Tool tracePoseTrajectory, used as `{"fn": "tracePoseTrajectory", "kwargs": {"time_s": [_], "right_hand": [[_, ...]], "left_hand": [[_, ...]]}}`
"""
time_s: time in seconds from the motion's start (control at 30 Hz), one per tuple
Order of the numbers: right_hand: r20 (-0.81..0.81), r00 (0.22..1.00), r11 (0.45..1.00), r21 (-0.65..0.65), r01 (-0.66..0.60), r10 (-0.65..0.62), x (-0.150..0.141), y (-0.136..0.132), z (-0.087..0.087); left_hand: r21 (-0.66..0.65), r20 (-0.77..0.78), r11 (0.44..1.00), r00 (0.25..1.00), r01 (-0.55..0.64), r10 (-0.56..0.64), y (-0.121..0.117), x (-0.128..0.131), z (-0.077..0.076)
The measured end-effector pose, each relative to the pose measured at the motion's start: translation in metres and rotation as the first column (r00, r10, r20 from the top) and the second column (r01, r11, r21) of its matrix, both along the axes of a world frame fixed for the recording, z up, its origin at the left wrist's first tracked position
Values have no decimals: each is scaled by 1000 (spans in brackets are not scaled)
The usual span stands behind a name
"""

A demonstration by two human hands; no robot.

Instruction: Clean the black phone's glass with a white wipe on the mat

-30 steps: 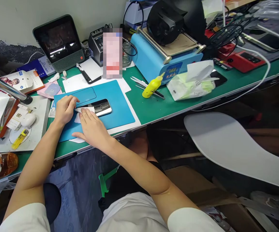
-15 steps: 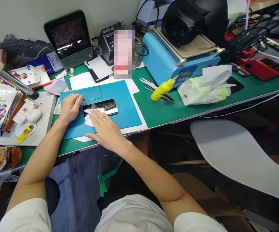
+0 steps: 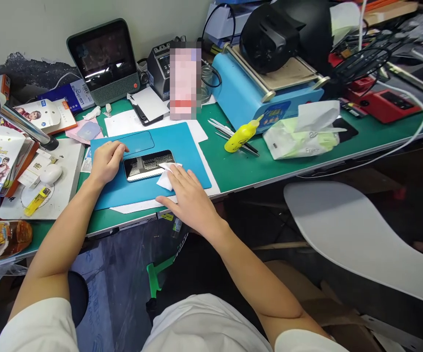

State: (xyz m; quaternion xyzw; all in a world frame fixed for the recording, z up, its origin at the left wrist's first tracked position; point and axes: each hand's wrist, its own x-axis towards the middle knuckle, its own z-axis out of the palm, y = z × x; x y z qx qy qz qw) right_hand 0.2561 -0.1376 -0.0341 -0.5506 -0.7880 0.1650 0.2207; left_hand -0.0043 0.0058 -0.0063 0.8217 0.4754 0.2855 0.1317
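A smartphone (image 3: 148,165) with a dark, reflective glass face lies flat on a blue work mat (image 3: 192,151). My right hand (image 3: 192,198) presses a folded white tissue (image 3: 165,180) under its fingers at the phone's right end, partly covering that corner. The thumb points left, apart from the other fingers. My left hand (image 3: 106,161) rests on the mat at the phone's left end, its fingers curled in. Whatever lies inside that curl is hidden. Behind the phone, a thin phone-shaped outline (image 3: 138,142), perhaps a clear screen sheet, shows on the mat.
Right of the mat are tweezers-like tools (image 3: 220,127), a yellow squeeze bottle (image 3: 242,136) and a tissue pack (image 3: 302,137). A blue machine (image 3: 240,88) stands behind them. A smart display (image 3: 104,58) stands at the back; boxes and a yellow lighter (image 3: 37,201) lie left.
My right hand has slid the tissue rightward along the phone, uncovering most of its glass. My left hand has stayed put. The view has shifted slightly.
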Motion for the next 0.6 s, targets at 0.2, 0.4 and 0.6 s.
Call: {"fn": "tracePoseTrajectory", "kwargs": {"time_s": [0.2,0.4,0.6], "right_hand": [[-9,999,998,-22,51,-51,-12,-7,-4],[-20,997,996,-42,75,-76,-16,-6,-3],[-38,995,995,-32,92,-94,-18,-10,-5]], "left_hand": [[6,5,1000,1000,-4,4,0,-2,0],[1,8,1000,1000,4,-4,0,-2,1],[-5,-4,1000,1000,9,-9,0,-1,1]]}}
